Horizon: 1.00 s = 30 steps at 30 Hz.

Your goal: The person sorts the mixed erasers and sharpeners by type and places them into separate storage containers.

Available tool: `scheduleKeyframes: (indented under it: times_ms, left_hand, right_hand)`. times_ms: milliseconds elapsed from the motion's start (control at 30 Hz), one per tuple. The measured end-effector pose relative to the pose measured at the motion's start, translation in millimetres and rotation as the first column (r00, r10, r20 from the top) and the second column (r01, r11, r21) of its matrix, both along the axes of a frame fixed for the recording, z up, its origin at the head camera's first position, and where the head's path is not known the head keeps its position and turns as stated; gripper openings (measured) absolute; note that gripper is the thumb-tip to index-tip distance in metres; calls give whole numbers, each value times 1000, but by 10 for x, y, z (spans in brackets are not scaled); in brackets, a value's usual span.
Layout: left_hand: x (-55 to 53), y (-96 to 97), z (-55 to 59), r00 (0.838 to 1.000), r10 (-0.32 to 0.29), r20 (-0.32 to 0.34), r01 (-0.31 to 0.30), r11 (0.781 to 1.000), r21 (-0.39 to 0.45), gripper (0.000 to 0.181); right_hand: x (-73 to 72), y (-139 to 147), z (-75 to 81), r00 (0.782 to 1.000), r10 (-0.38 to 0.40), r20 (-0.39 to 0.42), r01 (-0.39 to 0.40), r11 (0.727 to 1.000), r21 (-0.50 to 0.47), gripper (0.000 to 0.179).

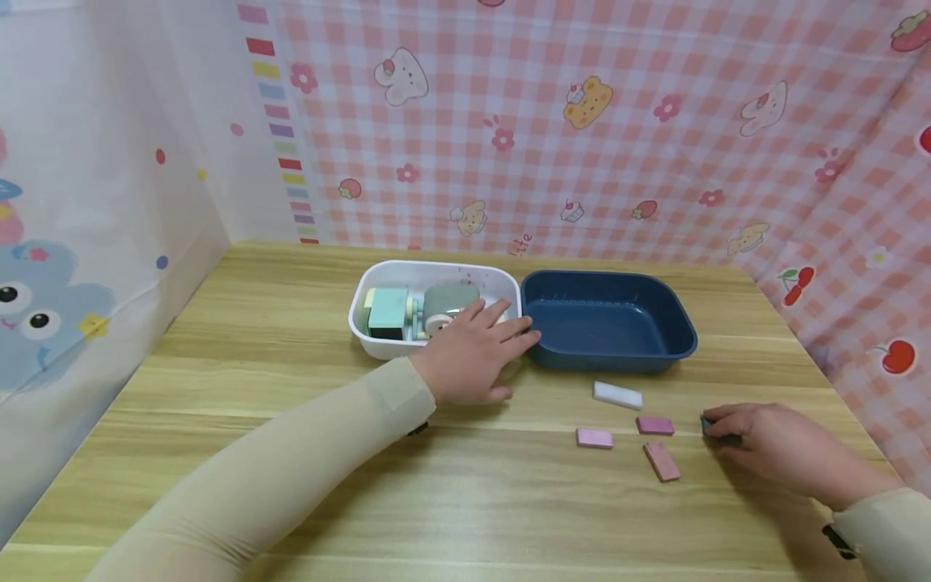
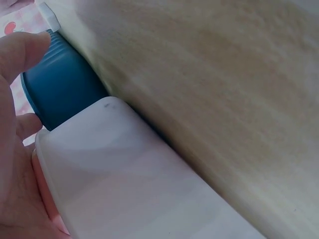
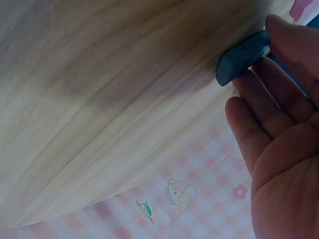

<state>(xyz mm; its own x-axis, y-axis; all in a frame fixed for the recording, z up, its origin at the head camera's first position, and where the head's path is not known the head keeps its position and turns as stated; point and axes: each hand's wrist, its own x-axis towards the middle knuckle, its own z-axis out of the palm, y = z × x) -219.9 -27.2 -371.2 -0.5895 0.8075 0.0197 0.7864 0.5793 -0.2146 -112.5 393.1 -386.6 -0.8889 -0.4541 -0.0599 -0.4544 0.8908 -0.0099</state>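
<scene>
My right hand (image 1: 781, 453) pinches a dark grey-blue block (image 3: 241, 57) between thumb and fingertips, low over the table at the right. My left hand (image 1: 476, 352) lies over the front right corner of a white bin (image 1: 389, 349), fingers spread and holding nothing; its fingertips reach toward the rim of a navy blue bin (image 1: 604, 327). Inside the white bin are a mint-green boxy toy (image 1: 389, 307) and a grey-green rounded piece (image 1: 451, 297), partly hidden by the left hand. Left of the right hand lie a magenta block (image 1: 655, 425) and a dusky pink block (image 1: 661, 461).
A white block (image 1: 617, 395) lies in front of the navy bin, with a light pink block (image 1: 594, 438) nearer the front. Both bins stand side by side toward the back of the wooden table (image 1: 465, 501). A pink checked cloth (image 1: 524, 162) hangs behind.
</scene>
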Motion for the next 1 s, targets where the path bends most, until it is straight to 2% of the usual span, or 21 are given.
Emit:
scheduleKeyframes:
  times_ms: [433, 600, 767, 1000]
  left_hand:
    - [2, 4, -20, 1000, 10, 5, -10, 1000, -4, 87]
    - [7, 6, -16, 1000, 12, 6, -12, 1000, -6, 87]
    - [4, 10, -22, 1000, 9, 0, -9, 1000, -5, 87]
    - [-5, 12, -34, 1000, 9, -7, -9, 1000, 0, 87]
  right_hand:
    - [23, -9, -28, 998, 7, -63, -9, 1000, -28, 30]
    - [19, -10, -35, 998, 0, -58, -3, 999, -45, 30]
    - [22, -25, -24, 1000, -15, -18, 15, 999, -36, 32]
    - [27, -10, -24, 1000, 4, 6, -4, 999, -36, 38]
